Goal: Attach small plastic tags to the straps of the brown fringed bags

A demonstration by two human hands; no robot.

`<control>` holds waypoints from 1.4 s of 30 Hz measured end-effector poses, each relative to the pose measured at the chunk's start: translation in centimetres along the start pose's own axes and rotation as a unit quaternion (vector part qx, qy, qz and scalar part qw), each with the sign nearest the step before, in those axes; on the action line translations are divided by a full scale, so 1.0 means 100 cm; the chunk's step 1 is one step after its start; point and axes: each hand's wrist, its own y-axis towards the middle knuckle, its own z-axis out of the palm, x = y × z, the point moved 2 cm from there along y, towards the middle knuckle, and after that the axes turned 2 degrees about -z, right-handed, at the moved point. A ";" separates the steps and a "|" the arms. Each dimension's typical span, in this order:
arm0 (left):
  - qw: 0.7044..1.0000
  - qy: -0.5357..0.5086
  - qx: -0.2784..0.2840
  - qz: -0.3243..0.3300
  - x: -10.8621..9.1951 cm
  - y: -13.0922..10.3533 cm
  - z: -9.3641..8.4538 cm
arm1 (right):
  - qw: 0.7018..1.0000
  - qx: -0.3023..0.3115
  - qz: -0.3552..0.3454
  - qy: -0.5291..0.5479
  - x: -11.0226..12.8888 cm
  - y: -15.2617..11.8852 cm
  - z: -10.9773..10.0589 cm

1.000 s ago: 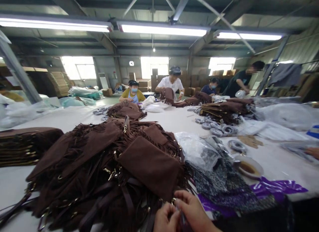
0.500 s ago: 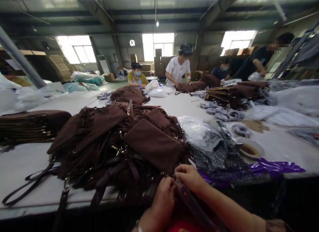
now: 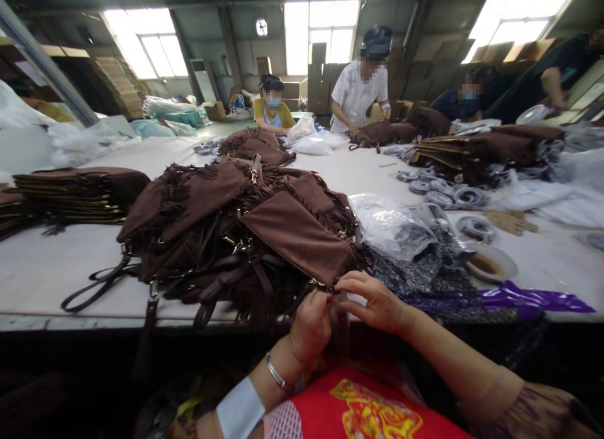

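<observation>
A brown pouch [image 3: 299,231] lies on a heap of fringed brown bags [image 3: 198,206], its near corner towards me. At that corner my left hand [image 3: 311,322] is closed, its fingertips pinched by the metal hardware. What exactly the left fingers hold is hidden. Just to the right, my right hand [image 3: 372,300] has its thumb and bent fingers around the top of a dark wrist strap [image 3: 340,329], which hangs down between both hands. More straps with metal clasps dangle from the heap, one loop [image 3: 97,285] lying on the table at the left.
Stacked brown bags [image 3: 85,190] lie at the left. Right of the heap are clear plastic wrapping [image 3: 391,222], a purple plastic sheet [image 3: 533,299], a tape roll [image 3: 491,263] and several grey coils [image 3: 443,190]. Co-workers [image 3: 363,90] stand or sit across the white table [image 3: 42,263].
My view has tilted down, so the table sits higher and my red apron shows. Both hands stay at the pouch's corner; the right fingers have spread slightly, and the strap hangs straighter down.
</observation>
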 end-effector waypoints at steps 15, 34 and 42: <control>0.916 -0.306 0.014 -0.259 -0.001 0.021 0.000 | 0.833 -0.256 0.350 0.344 -0.018 -0.006 0.032; 0.895 -0.338 0.024 -0.290 -0.003 0.023 0.008 | 0.895 -0.102 0.340 0.271 0.002 -0.032 0.063; 0.989 -0.102 0.052 -0.095 0.005 0.035 0.000 | 0.702 -0.113 0.415 0.567 0.005 -0.045 0.053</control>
